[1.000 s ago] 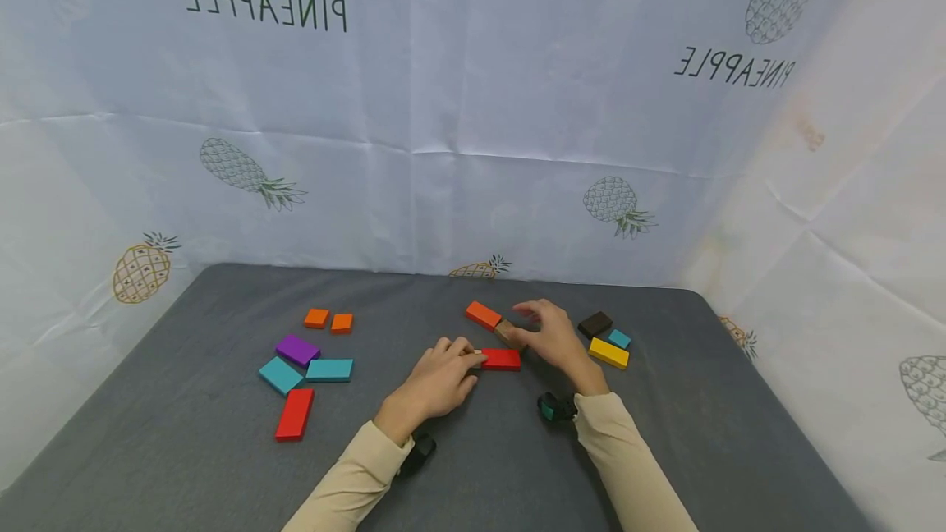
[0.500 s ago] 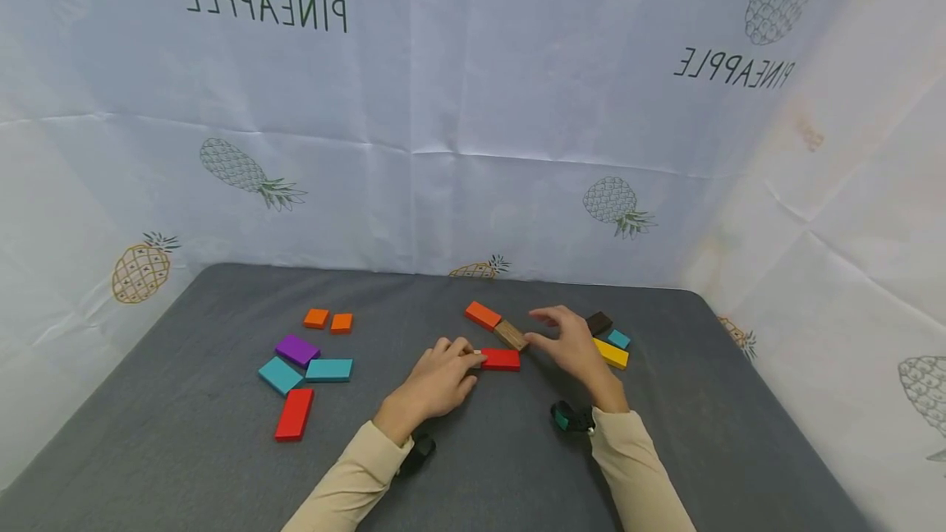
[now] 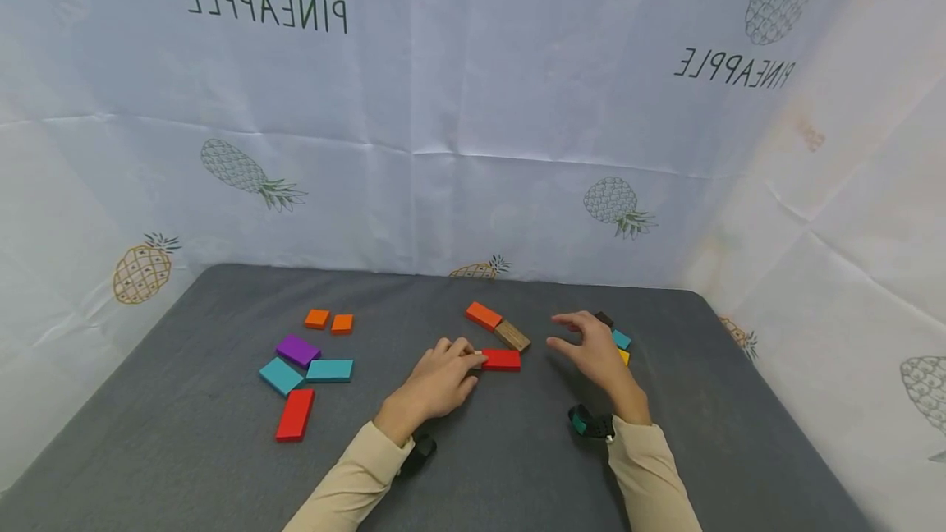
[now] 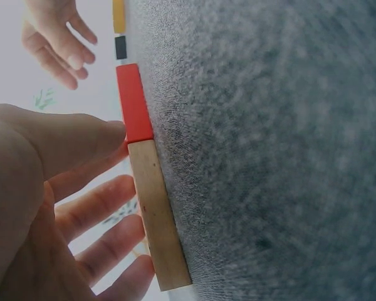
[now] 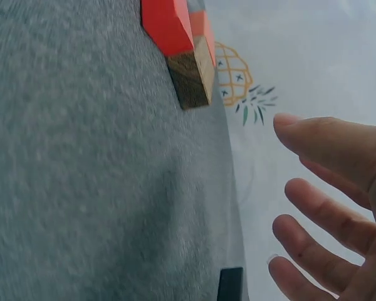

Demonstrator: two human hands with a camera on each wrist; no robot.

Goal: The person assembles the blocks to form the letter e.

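My left hand [image 3: 438,380] rests over a pale wooden block [image 4: 158,216], mostly hidden under it in the head view. A red block [image 3: 501,360] lies end to end with that block, and the thumb tip is right at the joint between them. Behind the red one, a brown wood block [image 3: 512,336] adjoins an orange block [image 3: 484,316] in a slanted line. Holding nothing, my right hand [image 3: 600,358] hovers to the right of these, fingers spread apart. It partly covers a dark brown block [image 3: 604,319] and a yellow block [image 3: 624,356]; a small blue block [image 3: 622,339] sits between.
On the left of the grey table [image 3: 222,483] lie two small orange blocks [image 3: 317,318], a purple block [image 3: 299,350], two teal blocks [image 3: 330,370] and a red block [image 3: 295,415]. A pineapple-print curtain [image 3: 443,105] hangs behind the table.
My right hand has let go of the brown wood block and moved right, towards the dark, blue and yellow blocks. The left hand has stayed where it was.
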